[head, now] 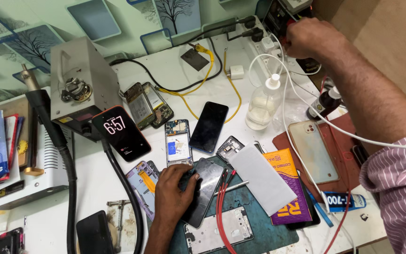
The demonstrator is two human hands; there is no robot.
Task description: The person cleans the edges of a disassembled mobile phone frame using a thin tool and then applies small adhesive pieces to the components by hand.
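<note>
Head view | left hand (172, 193) flat, pressing dark glossy phone (204, 188) | right hand (306, 40) grip unclear

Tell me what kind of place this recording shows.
Most likely a phone repair bench. Opened phones with bare circuit boards lie across the white table, the left hand presses on a dark phone screen on a green work mat, and the right hand reaches to a power unit at the back.
</note>
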